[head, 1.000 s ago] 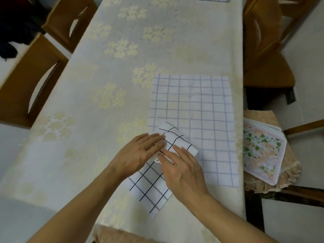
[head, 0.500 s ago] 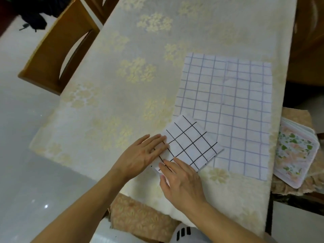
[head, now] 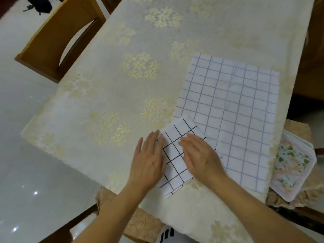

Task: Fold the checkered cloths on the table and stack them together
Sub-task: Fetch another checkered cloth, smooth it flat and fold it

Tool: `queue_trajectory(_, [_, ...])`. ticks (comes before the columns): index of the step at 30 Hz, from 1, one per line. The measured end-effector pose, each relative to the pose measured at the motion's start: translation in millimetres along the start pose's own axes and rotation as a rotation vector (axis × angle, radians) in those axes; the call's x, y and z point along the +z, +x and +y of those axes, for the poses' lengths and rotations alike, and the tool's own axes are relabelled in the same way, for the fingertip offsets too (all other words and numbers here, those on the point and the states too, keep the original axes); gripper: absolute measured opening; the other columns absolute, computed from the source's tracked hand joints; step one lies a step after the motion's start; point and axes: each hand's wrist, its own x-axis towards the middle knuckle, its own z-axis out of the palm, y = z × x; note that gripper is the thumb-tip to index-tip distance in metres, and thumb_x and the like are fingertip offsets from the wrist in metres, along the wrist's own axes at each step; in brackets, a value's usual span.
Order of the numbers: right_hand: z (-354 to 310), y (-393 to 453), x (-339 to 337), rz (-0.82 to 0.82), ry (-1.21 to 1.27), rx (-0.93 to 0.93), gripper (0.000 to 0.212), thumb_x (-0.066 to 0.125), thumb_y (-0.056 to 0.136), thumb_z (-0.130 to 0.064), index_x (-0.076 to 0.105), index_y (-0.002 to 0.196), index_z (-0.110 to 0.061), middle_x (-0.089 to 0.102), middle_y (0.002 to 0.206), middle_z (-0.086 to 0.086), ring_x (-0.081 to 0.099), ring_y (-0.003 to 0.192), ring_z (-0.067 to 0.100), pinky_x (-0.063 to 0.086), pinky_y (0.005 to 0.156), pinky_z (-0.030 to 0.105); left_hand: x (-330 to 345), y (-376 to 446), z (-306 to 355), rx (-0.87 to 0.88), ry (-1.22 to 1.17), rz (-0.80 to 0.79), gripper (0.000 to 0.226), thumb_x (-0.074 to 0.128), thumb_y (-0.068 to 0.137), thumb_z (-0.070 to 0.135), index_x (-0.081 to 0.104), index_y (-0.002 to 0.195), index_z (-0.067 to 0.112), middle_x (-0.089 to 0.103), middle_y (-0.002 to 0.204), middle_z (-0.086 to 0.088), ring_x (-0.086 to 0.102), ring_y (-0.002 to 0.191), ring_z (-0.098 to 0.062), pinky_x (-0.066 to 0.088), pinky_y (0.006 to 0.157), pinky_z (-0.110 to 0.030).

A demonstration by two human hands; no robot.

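flanking table (head: 105, 95), wooden chair (head: 52, 41), floral cushion (head: 294, 165)

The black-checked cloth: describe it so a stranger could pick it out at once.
Start at the table with its pale floral cover and go to the near edge, where both hands lie. The black-checked cloth is the small folded white piece between the left hand and right hand. Its bold black grid sets it apart from the larger, flat purple-checked cloth that it partly overlaps.

Matt woven cloths (head: 177, 165), glossy floor (head: 26, 137)
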Motion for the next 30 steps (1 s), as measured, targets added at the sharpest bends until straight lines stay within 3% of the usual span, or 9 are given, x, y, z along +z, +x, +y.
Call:
queue_trajectory(4, [32.5, 37.4, -0.4, -0.266, -0.220, -0.079, 0.063, 0.035, 0.102, -0.043, 0.034, 0.153, -0.006, 0.029, 0.161, 0.010, 0.019, 0.152, 0.024, 0.024, 0.122, 0.044, 24.1, 12.9, 36.6, -0.144, -0.001, 0.006, 0.071, 0.027, 0.102, 0.051, 0.017, 0.157, 0.009, 0.006, 0.166, -0.013, 0.002, 0.154, -0.027, 0.013, 0.123, -0.052])
queue_trajectory(7, [48.2, 55.2, 4.6, -0.474, -0.345, -0.093, 0.079, 0.014, 0.100, -0.061, 0.005, 0.159, -0.009, -0.002, 0.167, 0.006, -0.007, 0.154, 0.018, 0.006, 0.125, 0.040, 38.7, 15.2, 46.5, -0.219, 0.026, -0.005, 0.075, 0.021, 0.102, 0.057, 0.011, 0.158, 0.010, 0.001, 0.166, -0.013, -0.001, 0.154, -0.027, 0.014, 0.121, -0.055])
queue_trajectory(9, [58.2, 57.8, 8.5, -0.534, -0.394, -0.116, 0.082, 0.008, 0.099, -0.065, -0.006, 0.158, -0.011, -0.012, 0.166, 0.004, -0.016, 0.152, 0.016, 0.001, 0.126, 0.040, 45.1, 13.4, 50.9, -0.252, 0.026, -0.011, 0.075, 0.020, 0.101, 0.059, 0.009, 0.158, 0.011, 0.000, 0.166, -0.013, -0.001, 0.154, -0.027, 0.015, 0.121, -0.057])
queue_trajectory(17, [74.3, 52.0, 16.7, -0.531, -0.428, -0.188, 0.086, 0.008, 0.098, -0.069, -0.006, 0.158, -0.010, -0.013, 0.166, 0.007, -0.014, 0.153, 0.018, 0.004, 0.125, 0.044, 56.3, 5.9, 60.2, -0.303, 0.009, 0.002, 0.078, 0.027, 0.099, 0.062, 0.009, 0.159, 0.014, -0.001, 0.166, -0.012, -0.001, 0.154, -0.026, 0.014, 0.121, -0.056])
queue_trajectory(30, [69.0, 9.2, 0.9, -0.549, -0.354, -0.183, 0.091, 0.017, 0.098, -0.071, -0.011, 0.157, -0.007, -0.018, 0.165, 0.012, -0.015, 0.153, 0.023, 0.008, 0.124, 0.043, 51.2, -9.6, 65.6, -0.283, 0.046, -0.030, 0.084, 0.017, 0.098, 0.067, 0.006, 0.158, 0.009, -0.002, 0.167, -0.010, -0.002, 0.154, -0.023, 0.015, 0.121, -0.054])
